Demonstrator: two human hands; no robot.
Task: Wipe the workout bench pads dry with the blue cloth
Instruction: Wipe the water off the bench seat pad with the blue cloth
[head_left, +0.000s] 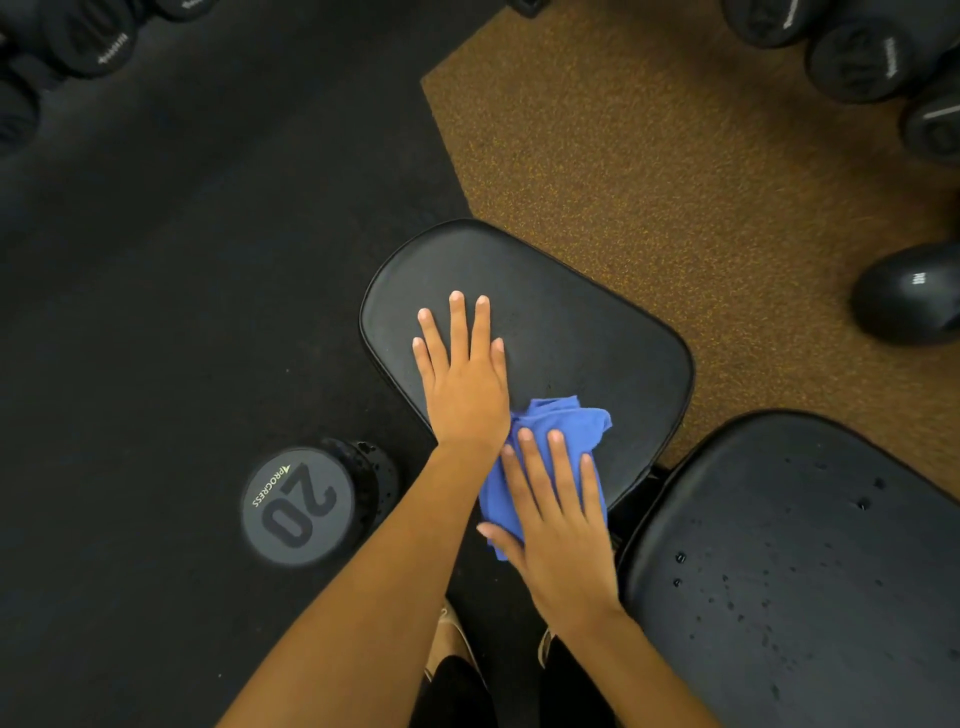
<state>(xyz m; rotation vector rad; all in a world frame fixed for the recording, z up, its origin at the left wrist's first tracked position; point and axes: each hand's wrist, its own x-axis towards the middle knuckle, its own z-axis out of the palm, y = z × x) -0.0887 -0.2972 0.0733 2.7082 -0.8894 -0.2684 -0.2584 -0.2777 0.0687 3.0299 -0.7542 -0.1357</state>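
A person's right hand (556, 519) presses flat, fingers straight, on the crumpled blue cloth (569, 423) at the near edge of the smaller bench pad (597, 332). The left hand (462, 384) lies open-palmed on the same pad, just beside the cloth, gripping nothing. The larger pad (779, 571) (beaded with water droplets) stands at right; a "20" dumbbell (298, 512) sits on the floor at left.

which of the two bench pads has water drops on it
The pad at the lower right, untouched: droplets dot its surface. The other pad, under the left hand, right hand and blue cloth, looks dry.
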